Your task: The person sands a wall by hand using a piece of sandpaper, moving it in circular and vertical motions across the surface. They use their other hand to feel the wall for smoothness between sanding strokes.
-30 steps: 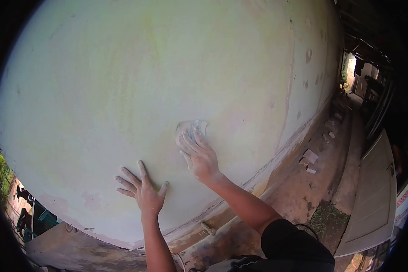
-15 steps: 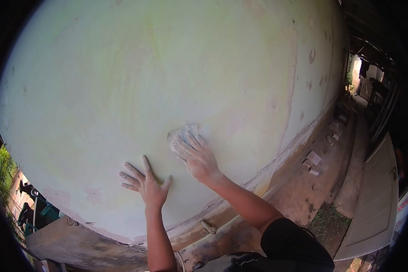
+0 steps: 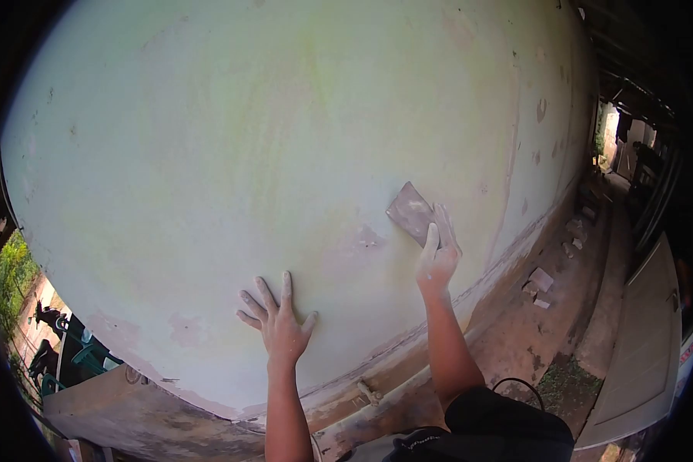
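Observation:
A pale green-white wall [image 3: 208,154] fills most of the head view, with worn, patchy spots. My left hand [image 3: 283,327] lies against its lower part, fingers spread, holding nothing. To the right, my right hand [image 3: 439,250] grips a sheet of sandpaper [image 3: 412,213] by its lower edge, thumb on the near side. The sheet's dark, dusty face is turned toward me. Whitish dust coats the fingers of both hands. Left of the sheet, a bare patch [image 3: 369,239] shows on the wall.
A concrete ledge [image 3: 169,416] runs along the wall's foot, with a pipe stub [image 3: 369,393] near it. Broken pale pieces [image 3: 541,279] lie on the ground at right. A light door panel [image 3: 631,339] leans at far right. Greenery [image 3: 11,269] shows at far left.
My right hand has moved right and turned the sandpaper over, from pressed flat under the fingers to held with its dark face showing. My left hand stays spread on the wall; the view has shifted slightly.

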Demonstrator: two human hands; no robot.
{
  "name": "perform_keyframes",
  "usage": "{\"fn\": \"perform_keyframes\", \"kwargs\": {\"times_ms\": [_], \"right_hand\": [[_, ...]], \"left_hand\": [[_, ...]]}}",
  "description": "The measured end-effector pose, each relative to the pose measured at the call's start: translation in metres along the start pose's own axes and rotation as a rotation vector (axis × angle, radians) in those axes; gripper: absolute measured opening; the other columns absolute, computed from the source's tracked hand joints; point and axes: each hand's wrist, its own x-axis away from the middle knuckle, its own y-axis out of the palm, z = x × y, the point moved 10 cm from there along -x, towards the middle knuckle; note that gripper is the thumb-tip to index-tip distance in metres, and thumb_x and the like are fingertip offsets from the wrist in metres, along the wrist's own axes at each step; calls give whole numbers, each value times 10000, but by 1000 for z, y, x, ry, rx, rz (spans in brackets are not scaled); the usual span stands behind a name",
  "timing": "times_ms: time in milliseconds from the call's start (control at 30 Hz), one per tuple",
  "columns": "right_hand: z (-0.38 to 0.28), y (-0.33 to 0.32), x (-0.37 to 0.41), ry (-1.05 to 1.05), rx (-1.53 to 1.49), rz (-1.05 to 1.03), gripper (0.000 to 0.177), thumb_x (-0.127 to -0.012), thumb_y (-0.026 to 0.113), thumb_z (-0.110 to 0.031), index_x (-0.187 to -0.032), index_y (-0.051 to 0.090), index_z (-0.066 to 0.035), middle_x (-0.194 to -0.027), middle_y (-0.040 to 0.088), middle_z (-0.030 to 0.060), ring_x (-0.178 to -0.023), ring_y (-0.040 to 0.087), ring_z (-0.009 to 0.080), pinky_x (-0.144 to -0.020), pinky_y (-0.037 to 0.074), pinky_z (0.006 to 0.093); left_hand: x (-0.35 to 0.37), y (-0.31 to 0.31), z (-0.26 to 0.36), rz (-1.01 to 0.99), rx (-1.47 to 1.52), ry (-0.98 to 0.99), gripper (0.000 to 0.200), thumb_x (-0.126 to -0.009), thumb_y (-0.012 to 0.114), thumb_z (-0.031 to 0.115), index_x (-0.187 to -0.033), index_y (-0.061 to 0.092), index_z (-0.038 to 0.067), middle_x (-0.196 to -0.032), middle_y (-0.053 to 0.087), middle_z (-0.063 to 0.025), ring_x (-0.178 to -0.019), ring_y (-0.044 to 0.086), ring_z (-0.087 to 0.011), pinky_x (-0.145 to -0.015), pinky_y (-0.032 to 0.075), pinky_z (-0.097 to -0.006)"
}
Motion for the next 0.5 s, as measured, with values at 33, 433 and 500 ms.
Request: {"fn": "perform_keyframes", "kwargs": {"times_ms": [33, 433, 500], "right_hand": [[-13, -5, 2, -81, 82, 40, 345, -1039, 570, -62, -1359, 676, 12, -1394, 671, 209, -1378, 574, 414, -1199, 403, 500], [-46, 96, 59, -606, 384, -411, 368, -954, 693, -68, -1320, 732, -88, -1357, 703, 164, -1399, 553, 404, -1171, 428, 509], [-21, 77, 32, -496, 406, -322, 357, -960, 677, -61, -1312, 736, -81, -1372, 694, 169, -1396, 553, 418, -1177, 420, 511]], "left_hand": [[1, 1, -1, 1, 3, -5, 1044, -791, 851, 460, -1673, 308, 325, -1760, 41, -243, -1569, -91, -590, -1169, -53, -805], [-1, 5, -1, 36, 1, 42, 1116, -750, 874, 450, -1684, 281, 305, -1761, 12, -251, -1574, -101, -579, -1183, -67, -780], [2, 2, -1, 35, 14, 45, 1112, -752, 874, 446, -1683, 282, 309, -1762, 17, -249, -1576, -100, -577, -1183, -68, -780]]}}
